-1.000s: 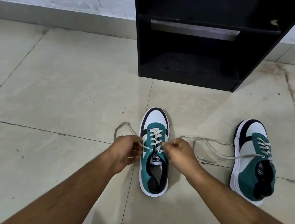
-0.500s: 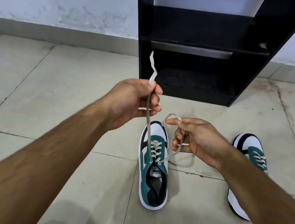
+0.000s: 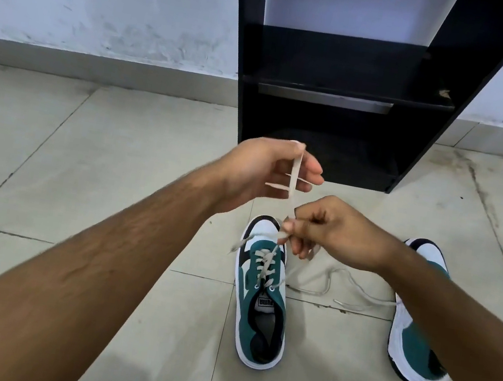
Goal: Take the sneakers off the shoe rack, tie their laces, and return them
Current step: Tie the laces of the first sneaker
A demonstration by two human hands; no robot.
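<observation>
A teal, white and black sneaker (image 3: 259, 311) stands on the floor tiles, toe toward the rack. My left hand (image 3: 266, 173) is raised above it and pinches one grey lace end (image 3: 294, 177), pulled taut upward. Lower down, just above the toe, my right hand (image 3: 332, 234) pinches the other lace strand. A second matching sneaker (image 3: 414, 344) lies to the right, partly hidden by my right forearm, its loose laces (image 3: 340, 288) trailing over the floor.
A black shoe rack (image 3: 338, 81) stands against the white wall straight ahead, and no shoes show on its visible shelves. Beige floor tiles (image 3: 85, 182) stretch to the left and right of the sneakers.
My hands have come closer together over the left sneaker. The right hand moved in under the left and closed on the lace; the left hand stayed raised.
</observation>
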